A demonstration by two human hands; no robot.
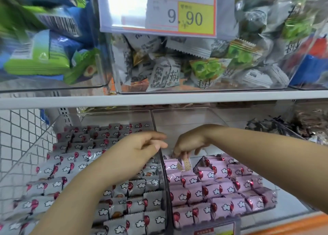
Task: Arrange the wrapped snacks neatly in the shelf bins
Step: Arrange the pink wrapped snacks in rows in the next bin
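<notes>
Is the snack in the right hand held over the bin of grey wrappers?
No, the right hand pinches the snack above the pink snacks, to the right of the divider.

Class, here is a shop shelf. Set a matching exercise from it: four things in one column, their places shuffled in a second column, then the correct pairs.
Things
1. grey plastic-wrapped snacks with red balloon print
2. pink plastic-wrapped snacks with red balloon print
3. green and blue foil packets
4. white paper price card with yellow 9.90 panel

Places
A. upper left clear plastic bin
B. lower right clear plastic bin
C. front of upper middle clear plastic bin
D. lower left clear plastic bin

Pairs: 1-D, 2-B, 3-A, 4-C
</notes>
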